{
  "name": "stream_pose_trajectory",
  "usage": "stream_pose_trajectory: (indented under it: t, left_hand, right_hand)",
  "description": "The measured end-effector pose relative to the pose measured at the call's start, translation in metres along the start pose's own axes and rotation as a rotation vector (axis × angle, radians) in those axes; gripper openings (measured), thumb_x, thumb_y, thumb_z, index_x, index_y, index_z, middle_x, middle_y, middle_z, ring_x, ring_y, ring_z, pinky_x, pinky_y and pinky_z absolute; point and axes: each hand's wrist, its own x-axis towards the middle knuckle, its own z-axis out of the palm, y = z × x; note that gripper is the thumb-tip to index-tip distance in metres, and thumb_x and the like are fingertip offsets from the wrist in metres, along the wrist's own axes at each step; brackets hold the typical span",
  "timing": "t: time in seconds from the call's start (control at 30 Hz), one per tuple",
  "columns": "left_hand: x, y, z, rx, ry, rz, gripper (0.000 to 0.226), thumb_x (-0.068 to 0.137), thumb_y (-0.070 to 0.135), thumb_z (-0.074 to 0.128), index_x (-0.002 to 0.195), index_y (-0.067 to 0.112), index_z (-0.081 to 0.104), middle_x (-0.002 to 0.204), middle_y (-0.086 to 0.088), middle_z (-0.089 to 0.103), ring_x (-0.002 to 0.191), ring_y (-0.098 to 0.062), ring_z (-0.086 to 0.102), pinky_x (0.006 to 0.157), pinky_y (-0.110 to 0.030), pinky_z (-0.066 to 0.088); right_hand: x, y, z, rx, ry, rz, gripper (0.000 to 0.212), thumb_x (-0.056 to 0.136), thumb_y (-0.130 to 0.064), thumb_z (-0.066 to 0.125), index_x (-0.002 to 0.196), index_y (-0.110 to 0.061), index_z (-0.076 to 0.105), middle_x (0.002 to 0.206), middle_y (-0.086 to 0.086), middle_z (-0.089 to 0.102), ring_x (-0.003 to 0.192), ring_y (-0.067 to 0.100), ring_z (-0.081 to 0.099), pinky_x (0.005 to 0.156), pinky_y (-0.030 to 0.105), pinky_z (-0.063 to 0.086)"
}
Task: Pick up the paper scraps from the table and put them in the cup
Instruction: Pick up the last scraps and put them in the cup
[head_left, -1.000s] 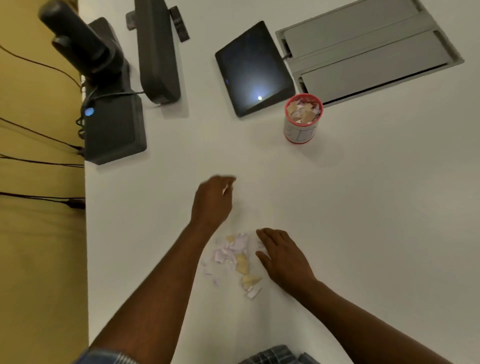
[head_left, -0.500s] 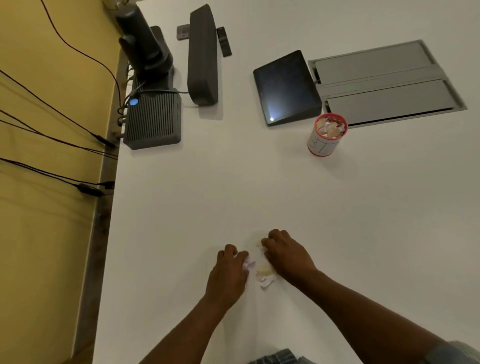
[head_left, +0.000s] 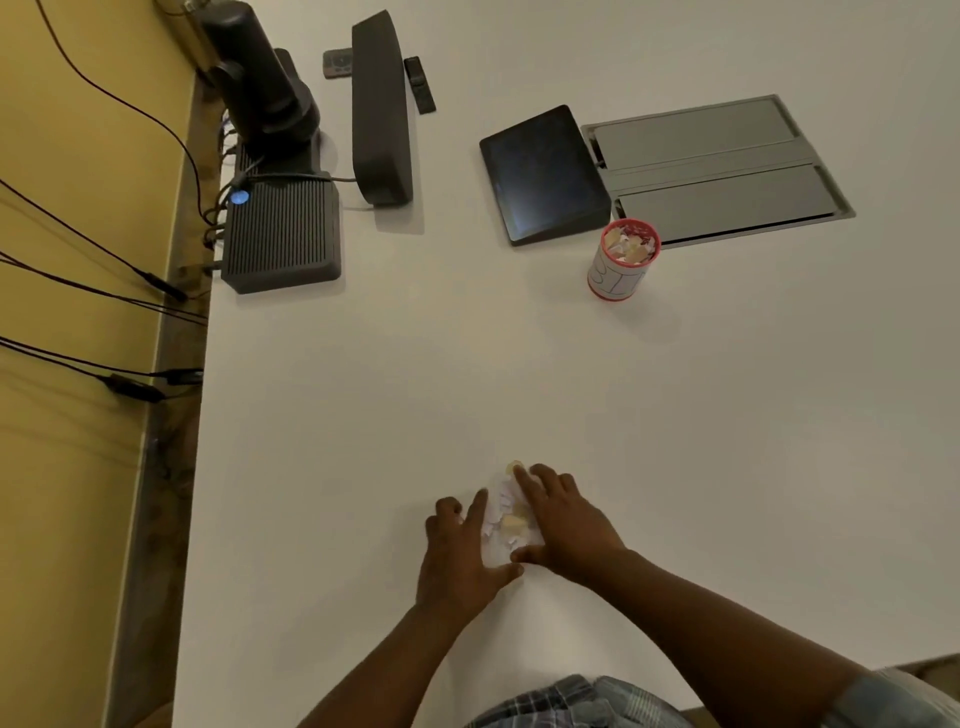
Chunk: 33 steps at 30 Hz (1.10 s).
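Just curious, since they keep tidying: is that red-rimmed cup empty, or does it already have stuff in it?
Not empty. The cup stands upright, and pale and tan paper scraps show inside near its rim.

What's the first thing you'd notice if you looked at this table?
Two hands, the left hand and the right hand, press a little pile of paper scraps together near the front of the white table. Farther back on the right stands a red-rimmed cup already stuffed with scraps, beside a dark tablet. Black boxes with a glowing blue light sit at the back left.
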Motion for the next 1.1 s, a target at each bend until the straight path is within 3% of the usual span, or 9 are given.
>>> stream_pose_trajectory:
  t: [0.1,0.2,0.27,0.4,0.57,0.7,0.87,0.97,1.1]
  left_hand:
    - [0.003,0.014,0.008,-0.033,0.049,0.052,0.054,0.083,0.042,0.063,0.129,0.028,0.039,0.123,0.003,0.035,0.102,-0.006,0.043,0.076,-0.016,0.048]
    - [-0.001,0.016,0.011,-0.210,0.100,0.025,0.004,0.095,0.032,0.045,0.092,0.030,0.046,0.094,0.009,0.051,0.078,0.003,0.049,0.057,-0.015,0.041]
    - [-0.001,0.011,0.013,-0.240,0.117,0.036,0.013,0.096,0.032,0.042,0.084,0.028,0.046,0.084,0.008,0.053,0.073,-0.001,0.051,0.057,-0.018,0.039]
    - [0.007,-0.002,0.006,-0.236,0.112,0.042,0.014,0.093,0.027,0.052,0.089,0.016,0.060,0.086,0.008,0.055,0.075,-0.002,0.051,0.064,-0.017,0.042]
    - [0.028,-0.006,-0.020,-0.330,0.224,0.100,0.010,0.082,0.011,0.069,0.073,0.010,0.067,0.078,-0.003,0.063,0.074,-0.012,0.062,0.067,-0.023,0.050]
    - [0.049,-0.005,-0.040,-0.396,0.341,0.074,0.007,0.074,0.000,0.074,0.072,0.005,0.069,0.080,-0.007,0.071,0.075,-0.010,0.066,0.068,-0.003,0.044]
    - [0.076,-0.002,-0.055,-0.447,0.377,0.044,0.008,0.073,-0.003,0.075,0.074,0.002,0.068,0.083,-0.007,0.072,0.074,-0.004,0.062,0.069,0.004,0.040]
    - [0.089,-0.004,-0.059,-0.449,0.367,0.040,0.006,0.075,0.000,0.074,0.080,0.002,0.072,0.087,-0.007,0.074,0.077,-0.006,0.064,0.072,-0.001,0.045]
    - [0.101,-0.006,-0.062,-0.434,0.363,0.059,0.011,0.076,0.001,0.073,0.085,0.007,0.074,0.088,-0.007,0.074,0.079,-0.008,0.066,0.075,-0.015,0.048]
  right_hand:
    - [0.004,-0.018,0.005,-0.128,-0.011,-0.074,0.075,0.087,-0.032,0.060,0.147,-0.019,0.018,0.151,0.010,0.022,0.129,0.027,0.031,0.084,0.036,0.051]
    - [0.002,-0.019,0.005,-0.195,-0.009,-0.165,0.053,0.094,-0.014,0.047,0.143,-0.009,0.028,0.144,0.014,0.032,0.123,0.029,0.038,0.076,0.040,0.052]
    - [-0.001,-0.014,0.004,-0.222,-0.011,-0.221,0.046,0.096,-0.012,0.040,0.140,-0.007,0.032,0.139,0.015,0.037,0.121,0.030,0.040,0.074,0.041,0.052]
    - [-0.002,-0.002,0.003,-0.206,0.031,-0.256,0.037,0.096,-0.011,0.040,0.132,-0.007,0.045,0.128,0.014,0.048,0.114,0.029,0.046,0.073,0.041,0.050]
    - [0.014,0.009,-0.010,-0.004,0.103,-0.112,0.026,0.090,-0.011,0.049,0.110,-0.015,0.065,0.110,0.006,0.060,0.103,0.026,0.056,0.072,0.035,0.048]
    - [0.028,0.021,-0.037,0.339,0.215,0.131,0.018,0.084,-0.009,0.061,0.092,-0.016,0.077,0.093,0.009,0.071,0.084,0.027,0.065,0.070,0.031,0.048]
    - [0.041,0.042,-0.080,0.506,0.229,0.230,0.015,0.076,0.000,0.071,0.088,-0.007,0.077,0.090,0.010,0.074,0.075,0.016,0.064,0.061,0.013,0.043]
    - [0.049,0.056,-0.116,0.545,0.249,0.244,0.018,0.072,0.008,0.070,0.083,-0.004,0.077,0.086,0.011,0.074,0.071,0.011,0.060,0.057,0.000,0.037]
    - [0.074,0.083,-0.178,0.455,0.397,0.241,0.018,0.071,0.004,0.072,0.084,-0.007,0.077,0.084,0.012,0.074,0.074,0.017,0.064,0.062,0.003,0.039]
